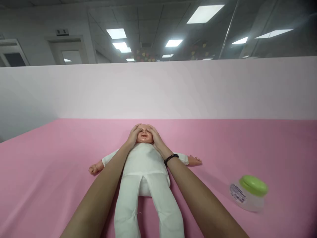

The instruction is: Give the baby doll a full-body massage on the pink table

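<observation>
A baby doll [145, 160] in white clothes lies on its back, head away from me and arms spread out to the sides. My left hand [134, 135] rests along the left side of its head, fingers stretched toward the forehead. Against the opposite side lies my right hand [155, 135], its fingers also extended and partly covering the brow. Between my two hands the doll's face [145, 135] shows from the eyes down to the chin. Both hands are open and touch the head. A dark beaded bracelet [170, 158] circles my right wrist.
Pink cloth [61, 148] covers the table under the doll. To the right stands a translucent, labelled container with a green lid [254, 185], slightly blurred. A white partition [158, 91] rises behind the table, with glass and ceiling lights above it.
</observation>
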The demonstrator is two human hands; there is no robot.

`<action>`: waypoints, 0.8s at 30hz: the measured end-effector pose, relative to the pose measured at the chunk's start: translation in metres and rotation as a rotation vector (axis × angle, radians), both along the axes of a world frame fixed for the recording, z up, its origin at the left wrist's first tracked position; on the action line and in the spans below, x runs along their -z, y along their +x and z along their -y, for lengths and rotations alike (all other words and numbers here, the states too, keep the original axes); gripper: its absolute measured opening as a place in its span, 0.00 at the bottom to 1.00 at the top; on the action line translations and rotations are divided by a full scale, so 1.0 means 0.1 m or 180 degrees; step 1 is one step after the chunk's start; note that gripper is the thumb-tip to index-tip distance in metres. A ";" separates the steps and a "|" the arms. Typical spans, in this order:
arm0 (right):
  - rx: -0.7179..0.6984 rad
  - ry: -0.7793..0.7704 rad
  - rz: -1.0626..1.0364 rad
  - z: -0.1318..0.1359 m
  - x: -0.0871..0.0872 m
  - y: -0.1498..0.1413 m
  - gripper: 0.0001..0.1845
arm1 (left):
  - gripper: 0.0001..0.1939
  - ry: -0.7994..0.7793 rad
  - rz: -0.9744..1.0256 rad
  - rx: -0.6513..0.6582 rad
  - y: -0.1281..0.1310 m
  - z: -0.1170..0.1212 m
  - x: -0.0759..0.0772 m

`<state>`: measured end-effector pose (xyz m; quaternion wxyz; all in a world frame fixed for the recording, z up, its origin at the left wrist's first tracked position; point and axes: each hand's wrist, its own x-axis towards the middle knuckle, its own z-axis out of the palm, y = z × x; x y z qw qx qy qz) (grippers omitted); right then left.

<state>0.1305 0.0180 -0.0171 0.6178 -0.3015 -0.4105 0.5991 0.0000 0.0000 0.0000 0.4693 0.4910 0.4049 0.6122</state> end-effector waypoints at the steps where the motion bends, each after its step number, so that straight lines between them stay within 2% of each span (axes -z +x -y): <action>1: -0.0025 -0.0021 -0.0021 -0.01 0.00 0.00 0.27 | 0.28 -0.0015 0.0012 -0.0003 0.00 0.00 0.00; 5: -0.0148 -0.0099 -0.0114 0.01 0.00 0.00 0.29 | 0.29 0.0049 -0.0032 0.0012 -0.02 -0.01 0.02; 9: -0.0151 0.0035 -0.0038 0.03 0.00 0.01 0.32 | 0.29 0.0154 -0.0173 -0.0010 -0.04 -0.02 0.05; 17: -0.0078 -0.0026 -0.0072 0.00 0.00 0.01 0.30 | 0.24 -0.0001 -0.0151 -0.0119 0.00 0.00 0.01; 24: -0.0152 0.0043 -0.0105 0.05 -0.02 0.01 0.29 | 0.30 0.0157 -0.0236 -0.0016 -0.05 -0.05 0.08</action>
